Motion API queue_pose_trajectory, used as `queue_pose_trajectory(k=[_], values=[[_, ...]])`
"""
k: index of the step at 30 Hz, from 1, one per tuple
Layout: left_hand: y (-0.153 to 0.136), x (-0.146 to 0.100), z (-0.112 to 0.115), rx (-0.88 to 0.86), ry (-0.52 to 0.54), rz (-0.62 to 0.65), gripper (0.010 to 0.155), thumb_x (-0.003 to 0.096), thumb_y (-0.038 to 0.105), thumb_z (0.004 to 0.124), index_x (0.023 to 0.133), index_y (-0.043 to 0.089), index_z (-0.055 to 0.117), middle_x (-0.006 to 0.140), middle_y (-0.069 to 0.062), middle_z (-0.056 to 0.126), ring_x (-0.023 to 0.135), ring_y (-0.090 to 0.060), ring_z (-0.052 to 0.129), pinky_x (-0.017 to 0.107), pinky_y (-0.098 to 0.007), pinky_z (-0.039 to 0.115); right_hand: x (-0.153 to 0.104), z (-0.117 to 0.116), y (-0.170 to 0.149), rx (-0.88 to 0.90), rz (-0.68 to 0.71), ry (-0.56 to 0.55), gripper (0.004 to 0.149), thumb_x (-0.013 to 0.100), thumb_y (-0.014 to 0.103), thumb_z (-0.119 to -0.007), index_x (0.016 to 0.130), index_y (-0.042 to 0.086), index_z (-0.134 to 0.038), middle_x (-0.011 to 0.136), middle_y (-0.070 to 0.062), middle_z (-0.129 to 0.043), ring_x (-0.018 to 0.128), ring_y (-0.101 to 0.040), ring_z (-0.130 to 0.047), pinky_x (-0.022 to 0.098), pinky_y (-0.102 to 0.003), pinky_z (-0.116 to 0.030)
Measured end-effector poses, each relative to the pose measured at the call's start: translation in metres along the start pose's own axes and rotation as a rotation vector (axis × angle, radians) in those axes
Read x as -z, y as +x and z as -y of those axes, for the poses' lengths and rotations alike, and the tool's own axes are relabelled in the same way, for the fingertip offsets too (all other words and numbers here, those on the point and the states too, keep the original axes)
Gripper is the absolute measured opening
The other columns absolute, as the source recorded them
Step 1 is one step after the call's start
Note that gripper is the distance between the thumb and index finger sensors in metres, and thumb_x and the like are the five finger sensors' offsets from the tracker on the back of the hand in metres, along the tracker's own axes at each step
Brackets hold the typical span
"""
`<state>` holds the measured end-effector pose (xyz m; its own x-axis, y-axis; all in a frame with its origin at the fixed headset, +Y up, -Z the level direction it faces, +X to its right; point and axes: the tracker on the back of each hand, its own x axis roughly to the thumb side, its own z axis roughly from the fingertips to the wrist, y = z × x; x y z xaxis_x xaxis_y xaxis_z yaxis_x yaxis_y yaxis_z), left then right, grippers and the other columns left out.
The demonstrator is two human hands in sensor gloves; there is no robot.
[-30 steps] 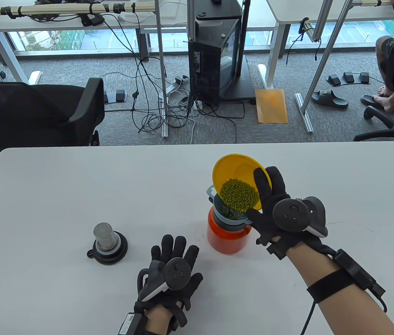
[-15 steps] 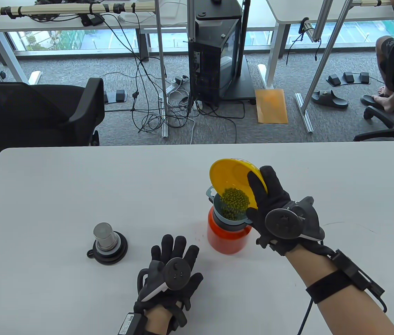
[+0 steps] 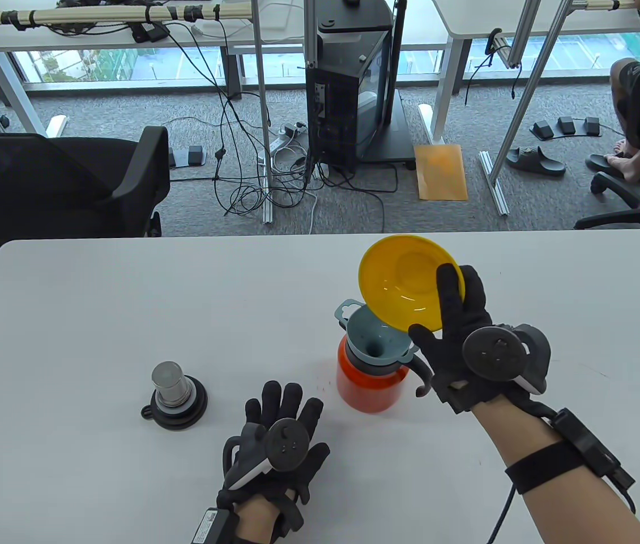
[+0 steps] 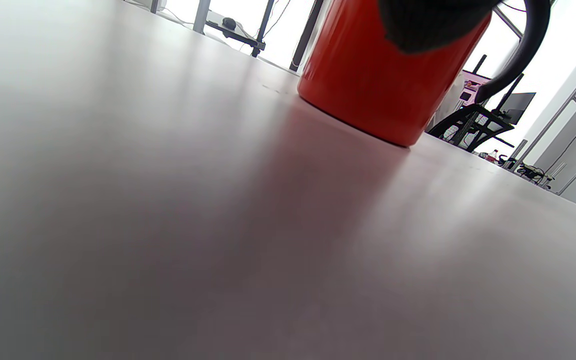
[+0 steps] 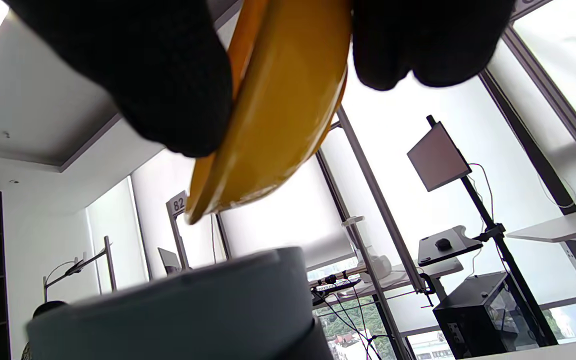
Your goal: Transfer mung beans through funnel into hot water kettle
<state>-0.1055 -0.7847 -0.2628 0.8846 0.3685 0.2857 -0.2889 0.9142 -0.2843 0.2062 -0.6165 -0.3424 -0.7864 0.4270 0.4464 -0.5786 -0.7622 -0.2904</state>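
An orange kettle (image 3: 368,388) stands on the white table (image 3: 127,317) with a grey-blue funnel (image 3: 374,339) seated in its mouth. My right hand (image 3: 456,334) grips the rim of a yellow bowl (image 3: 405,283), tilted toward me just above and behind the funnel; no beans show in the bowl or funnel. In the right wrist view the fingers (image 5: 133,75) pinch the bowl's edge (image 5: 273,125) above the funnel (image 5: 178,310). My left hand (image 3: 277,436) rests flat on the table, empty, just left of the kettle, whose base shows in the left wrist view (image 4: 383,85).
The kettle's lid (image 3: 174,391), black with a steel plug, stands upside down on the table at the left. A black chair (image 3: 59,187) sits beyond the far left edge. Floor cables and a computer tower (image 3: 348,90) lie beyond the table.
The beans slid out of the yellow bowl into the funnel and dropped from sight. My right hand then moved the bowl up and to the right. The left hand stayed still.
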Motion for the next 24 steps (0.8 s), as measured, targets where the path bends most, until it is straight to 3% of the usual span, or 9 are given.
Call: queue_pose_trajectory(k=[4, 8, 14, 24], values=[[0.000, 0.000, 0.000, -0.001, 0.001, 0.000, 0.078, 0.0475, 0.054, 0.069, 0.110, 0.030, 0.029, 0.114, -0.006, 0.002, 0.099, -0.040, -0.012, 0.068, -0.067, 0.004, -0.006, 0.005, -0.037, 0.112, -0.175, -0.005, 0.101, 0.042, 0.037, -0.092, 0.106, 0.000, -0.023, 0.097, -0.039, -0.018, 0.086, -0.056, -0.062, 0.056, -0.064, -0.065], [0.000, 0.000, 0.000, -0.002, 0.002, 0.000, 0.078, 0.0475, 0.054, 0.069, 0.110, 0.030, 0.029, 0.114, -0.006, 0.002, 0.099, -0.040, -0.012, 0.068, -0.067, 0.004, -0.023, 0.002, -0.076, 0.086, -0.314, 0.018, 0.096, 0.043, 0.037, -0.090, 0.106, 0.000, -0.027, 0.098, -0.038, -0.022, 0.086, -0.057, -0.062, 0.055, -0.065, -0.065], [0.000, -0.001, 0.000, -0.003, -0.002, 0.000, 0.078, 0.0475, 0.054, 0.069, 0.110, 0.030, 0.029, 0.114, -0.006, 0.002, 0.099, -0.040, -0.012, 0.068, -0.067, 0.004, -0.058, -0.016, -0.127, 0.133, -0.499, 0.142, 0.094, 0.045, 0.037, -0.088, 0.106, -0.001, -0.028, 0.098, -0.039, -0.023, 0.086, -0.060, -0.058, 0.055, -0.068, -0.061], [0.001, -0.001, 0.001, 0.002, -0.011, -0.005, 0.078, 0.0475, 0.054, 0.069, 0.110, 0.030, 0.029, 0.114, -0.006, 0.002, 0.099, -0.040, -0.012, 0.068, -0.067, 0.004, -0.096, -0.048, -0.154, 0.197, -0.616, 0.303, 0.092, 0.045, 0.039, -0.087, 0.106, -0.004, -0.034, 0.097, -0.042, -0.032, 0.082, -0.066, -0.058, 0.052, -0.071, -0.058]])
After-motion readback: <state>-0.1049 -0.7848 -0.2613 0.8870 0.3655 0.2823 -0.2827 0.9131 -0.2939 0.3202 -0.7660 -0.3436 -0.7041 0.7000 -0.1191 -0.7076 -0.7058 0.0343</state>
